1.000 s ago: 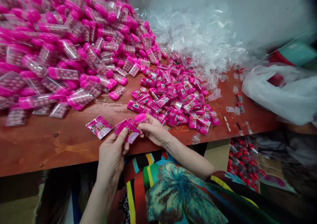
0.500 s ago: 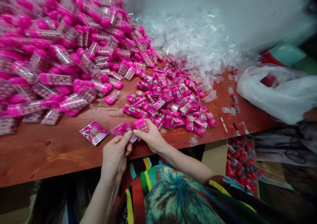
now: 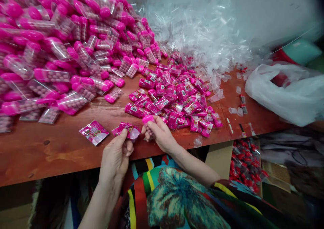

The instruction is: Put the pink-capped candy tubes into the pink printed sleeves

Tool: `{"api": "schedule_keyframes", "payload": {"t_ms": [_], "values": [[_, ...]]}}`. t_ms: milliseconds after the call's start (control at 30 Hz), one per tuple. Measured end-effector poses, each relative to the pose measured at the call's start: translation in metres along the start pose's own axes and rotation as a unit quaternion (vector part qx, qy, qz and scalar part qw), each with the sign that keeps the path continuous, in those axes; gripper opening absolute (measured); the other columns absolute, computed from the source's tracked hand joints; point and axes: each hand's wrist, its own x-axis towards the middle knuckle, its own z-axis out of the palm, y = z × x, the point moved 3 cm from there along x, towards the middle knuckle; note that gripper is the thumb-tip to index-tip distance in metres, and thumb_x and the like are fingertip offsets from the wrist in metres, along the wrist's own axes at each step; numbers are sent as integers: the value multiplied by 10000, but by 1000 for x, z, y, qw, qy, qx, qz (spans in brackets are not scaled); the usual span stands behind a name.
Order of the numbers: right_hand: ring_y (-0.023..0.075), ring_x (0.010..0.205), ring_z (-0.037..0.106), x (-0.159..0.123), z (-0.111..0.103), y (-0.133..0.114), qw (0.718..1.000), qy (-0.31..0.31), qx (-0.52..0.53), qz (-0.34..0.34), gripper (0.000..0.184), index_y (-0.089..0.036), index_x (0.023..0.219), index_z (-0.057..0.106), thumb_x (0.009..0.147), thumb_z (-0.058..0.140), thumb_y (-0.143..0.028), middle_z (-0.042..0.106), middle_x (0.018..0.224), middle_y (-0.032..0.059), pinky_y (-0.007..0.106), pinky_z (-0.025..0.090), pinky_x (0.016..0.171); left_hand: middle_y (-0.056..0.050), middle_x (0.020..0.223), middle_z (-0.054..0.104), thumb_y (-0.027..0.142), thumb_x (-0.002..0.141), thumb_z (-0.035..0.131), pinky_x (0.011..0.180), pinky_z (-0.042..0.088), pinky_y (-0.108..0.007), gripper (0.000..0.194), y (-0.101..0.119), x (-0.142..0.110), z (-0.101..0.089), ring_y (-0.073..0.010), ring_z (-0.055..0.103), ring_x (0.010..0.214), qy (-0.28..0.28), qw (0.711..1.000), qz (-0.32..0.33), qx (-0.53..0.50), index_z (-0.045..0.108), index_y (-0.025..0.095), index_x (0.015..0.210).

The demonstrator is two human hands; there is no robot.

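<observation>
My left hand [image 3: 117, 151] pinches a pink printed plastic sleeve [image 3: 125, 130] between thumb and fingers, above the table's front edge. To its right, my right hand [image 3: 160, 134] grips a clear candy container with a pink cap [image 3: 148, 120]; small pale pink balls show inside it. The sleeve and the container are a little apart. A flat stack of pink printed sleeves [image 3: 94, 132] lies on the table left of my left hand. Just beyond my right hand is a heap of containers wrapped in pink printed sleeves [image 3: 174, 100].
Unwrapped pink-capped containers [image 3: 58, 50] form a big pile on the left of the brown table [image 3: 63, 151]. Clear plastic pieces [image 3: 192, 29] are heaped at the back. A white plastic bag [image 3: 283, 94] sits at right, above a cardboard box [image 3: 219, 158] holding red-capped items.
The container in my right hand has moved right, away from the sleeve, and tilted more upright. My left hand keeps the sleeve. The view has shifted slightly.
</observation>
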Motion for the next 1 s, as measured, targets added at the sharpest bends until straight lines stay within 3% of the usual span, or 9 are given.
{"api": "schedule_keyframes", "payload": {"t_ms": [100, 233, 467, 700, 800, 900, 1000], "values": [[66, 447, 535, -11, -1, 0, 999, -37, -26, 14, 322, -194, 991, 503, 888, 594, -485, 649, 702, -33, 207, 423, 477, 56, 436, 498, 363, 631, 856, 372, 256, -177, 403, 1, 2, 0, -44, 377, 380, 18, 1000, 5, -17, 516, 158, 564], [58, 395, 495, -19, 1, 15, 997, -15, -68, 38, 381, -198, 1021, 508, 853, 624, -520, 647, 744, -32, 186, 386, 372, 42, 433, 513, 387, 640, 846, 395, 299, -177, 391, -1, 2, 2, -57, 412, 398, 6, 1000, -4, -7, 540, 154, 571], [59, 456, 488, -13, -2, 13, 996, 34, -68, -35, 342, -213, 1088, 495, 884, 610, -462, 641, 776, -21, 188, 377, 427, 34, 451, 530, 374, 681, 823, 402, 287, -186, 360, -5, -1, -1, -62, 414, 414, -5, 1000, 6, 26, 559, 146, 590], [109, 535, 531, -29, 3, 8, 990, 25, -111, -89, 271, -252, 1113, 513, 918, 595, -423, 609, 746, -21, 256, 440, 522, 40, 452, 535, 396, 645, 840, 394, 302, -188, 347, -5, -2, 0, -69, 431, 404, 27, 1000, 9, 8, 605, 141, 648], [138, 610, 585, -38, 5, 8, 962, 3, -227, -150, 263, -272, 1161, 546, 918, 606, -350, 634, 813, 5, 284, 493, 564, 33, 447, 538, 422, 653, 832, 382, 306, -184, 369, -5, -2, 2, -71, 444, 397, 14, 1000, -6, -1, 597, 138, 627], [195, 897, 677, -40, 7, 6, 912, -69, -326, -240, 296, -271, 1198, 548, 906, 596, -263, 682, 1052, 60, 352, 567, 779, 23, 485, 579, 414, 621, 856, 374, 311, -176, 379, -5, -2, 4, -61, 447, 399, 8, 999, -21, -33, 609, 127, 642], [226, 1142, 624, -39, 7, 2, 873, -101, -358, -316, 332, -254, 1210, 540, 887, 599, -205, 653, 1196, 95, 400, 537, 954, 23, 513, 603, 380, 602, 872, 366, 314, -168, 363, -4, -1, 3, -54, 442, 395, 12, 998, -26, -56, 624, 124, 674]]}}
